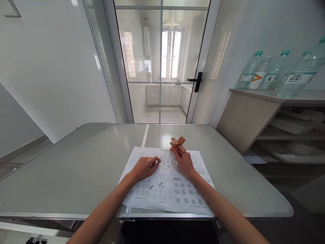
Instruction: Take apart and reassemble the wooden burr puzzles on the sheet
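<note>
A large white sheet (162,200) printed with rows of small line diagrams lies on the table. Over its upper left part rests my left hand (146,167), fingers curled in toward the thumb, with nothing seen in them. My right hand (185,162) grips a wooden interlocking puzzle (178,144) above the sheet's top edge. The puzzle is made of several brown wooden bars that cross one another at angles. Its lower end is partly hidden behind my right fingers.
The grey table (63,176) has a rounded front right corner and a seam. Behind it stands a glass door (142,101) with a black handle (198,82). At right, several plastic bottles (296,78) stand on a wooden shelf unit (246,115).
</note>
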A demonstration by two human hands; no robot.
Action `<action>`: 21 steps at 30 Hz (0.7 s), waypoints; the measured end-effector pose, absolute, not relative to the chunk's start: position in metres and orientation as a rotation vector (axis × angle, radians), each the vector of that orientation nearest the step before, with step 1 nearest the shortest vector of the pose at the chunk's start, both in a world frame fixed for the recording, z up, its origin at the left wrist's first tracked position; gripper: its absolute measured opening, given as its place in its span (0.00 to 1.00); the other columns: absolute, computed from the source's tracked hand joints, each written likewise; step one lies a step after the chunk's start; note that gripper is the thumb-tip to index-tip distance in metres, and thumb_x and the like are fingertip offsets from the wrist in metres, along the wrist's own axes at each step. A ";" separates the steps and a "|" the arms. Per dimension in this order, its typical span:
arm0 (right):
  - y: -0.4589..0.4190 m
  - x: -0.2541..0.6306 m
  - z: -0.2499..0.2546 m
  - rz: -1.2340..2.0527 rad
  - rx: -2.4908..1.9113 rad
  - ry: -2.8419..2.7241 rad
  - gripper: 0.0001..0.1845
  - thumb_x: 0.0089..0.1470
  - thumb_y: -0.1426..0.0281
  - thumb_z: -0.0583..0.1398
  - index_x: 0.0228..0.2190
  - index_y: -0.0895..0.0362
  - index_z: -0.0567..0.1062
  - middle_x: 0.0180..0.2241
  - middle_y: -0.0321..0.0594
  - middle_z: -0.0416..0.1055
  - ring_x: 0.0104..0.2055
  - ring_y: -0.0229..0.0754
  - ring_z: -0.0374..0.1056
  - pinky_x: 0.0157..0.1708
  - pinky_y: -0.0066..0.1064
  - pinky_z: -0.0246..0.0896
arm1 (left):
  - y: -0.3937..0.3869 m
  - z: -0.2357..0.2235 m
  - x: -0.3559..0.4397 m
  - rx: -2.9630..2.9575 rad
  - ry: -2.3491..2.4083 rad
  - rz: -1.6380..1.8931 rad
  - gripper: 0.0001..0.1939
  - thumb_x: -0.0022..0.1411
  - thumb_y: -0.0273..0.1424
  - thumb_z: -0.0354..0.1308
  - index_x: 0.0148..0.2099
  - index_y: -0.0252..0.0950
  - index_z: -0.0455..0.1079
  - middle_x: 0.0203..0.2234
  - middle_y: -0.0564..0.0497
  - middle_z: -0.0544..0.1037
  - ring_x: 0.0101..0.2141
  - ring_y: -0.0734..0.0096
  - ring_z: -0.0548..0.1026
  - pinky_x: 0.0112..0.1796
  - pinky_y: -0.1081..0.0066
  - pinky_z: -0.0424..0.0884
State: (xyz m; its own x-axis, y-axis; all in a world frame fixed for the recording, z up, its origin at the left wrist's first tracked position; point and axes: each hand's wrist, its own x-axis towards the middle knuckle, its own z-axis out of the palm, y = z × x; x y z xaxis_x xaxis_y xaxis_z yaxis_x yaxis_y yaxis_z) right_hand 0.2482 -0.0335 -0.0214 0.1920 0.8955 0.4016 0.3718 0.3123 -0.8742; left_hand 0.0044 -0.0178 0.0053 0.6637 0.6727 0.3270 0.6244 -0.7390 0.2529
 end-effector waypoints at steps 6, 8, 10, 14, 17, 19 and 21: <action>-0.040 0.243 -0.027 0.287 -1.234 -1.789 0.20 0.66 0.59 0.57 0.25 0.54 0.76 0.21 0.35 0.68 0.22 0.39 0.58 0.26 0.31 0.52 | -0.020 0.005 0.005 2.748 1.037 0.720 0.10 0.73 0.34 0.53 0.46 0.41 0.75 0.23 0.57 0.77 0.22 0.73 0.74 0.28 0.74 0.63; -0.041 0.243 -0.028 0.241 -1.218 -1.838 0.20 0.65 0.62 0.58 0.22 0.54 0.73 0.21 0.36 0.69 0.22 0.39 0.59 0.27 0.31 0.52 | -0.021 0.006 0.006 2.753 1.026 0.740 0.09 0.73 0.34 0.53 0.46 0.41 0.75 0.22 0.58 0.77 0.21 0.73 0.74 0.28 0.74 0.63; -0.042 0.243 -0.029 0.245 -1.202 -1.866 0.19 0.65 0.64 0.58 0.22 0.54 0.72 0.22 0.35 0.69 0.23 0.39 0.59 0.27 0.31 0.51 | -0.023 0.007 0.006 2.752 1.007 0.758 0.08 0.72 0.35 0.55 0.46 0.40 0.74 0.21 0.59 0.76 0.21 0.74 0.73 0.27 0.74 0.62; -0.042 0.245 -0.029 0.239 -1.191 -1.890 0.19 0.66 0.64 0.58 0.23 0.54 0.72 0.23 0.35 0.70 0.23 0.38 0.59 0.27 0.30 0.51 | -0.025 0.008 0.007 2.749 0.979 0.840 0.07 0.70 0.37 0.58 0.41 0.40 0.73 0.18 0.61 0.73 0.18 0.76 0.70 0.26 0.75 0.61; -0.041 0.246 -0.029 0.226 -1.187 -1.880 0.19 0.66 0.64 0.57 0.23 0.54 0.72 0.22 0.36 0.69 0.23 0.39 0.60 0.27 0.30 0.52 | -0.027 0.010 0.008 2.742 0.977 0.916 0.11 0.69 0.39 0.59 0.36 0.39 0.70 0.17 0.61 0.71 0.17 0.78 0.68 0.25 0.74 0.59; -0.041 0.247 -0.029 0.222 -1.177 -1.883 0.18 0.66 0.64 0.57 0.24 0.54 0.73 0.23 0.36 0.69 0.23 0.39 0.60 0.28 0.30 0.53 | -0.028 0.012 0.009 2.714 0.992 0.947 0.11 0.67 0.39 0.60 0.36 0.39 0.69 0.16 0.62 0.69 0.17 0.78 0.67 0.25 0.74 0.60; -0.040 0.247 -0.029 0.228 -1.177 -1.888 0.18 0.67 0.63 0.57 0.25 0.54 0.74 0.25 0.37 0.70 0.24 0.39 0.61 0.29 0.30 0.54 | -0.030 0.015 0.009 2.683 0.999 0.947 0.10 0.65 0.40 0.61 0.36 0.40 0.67 0.16 0.62 0.68 0.18 0.77 0.67 0.26 0.74 0.61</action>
State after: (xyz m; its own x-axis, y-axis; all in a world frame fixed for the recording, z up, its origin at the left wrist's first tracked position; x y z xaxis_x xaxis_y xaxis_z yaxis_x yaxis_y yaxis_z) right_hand 0.2468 -0.0401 -0.0287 -0.1691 0.7989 0.5772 0.6385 0.5350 -0.5533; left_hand 0.0086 -0.0301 0.0146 0.5848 0.6265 0.5152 0.5476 -0.7735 0.3190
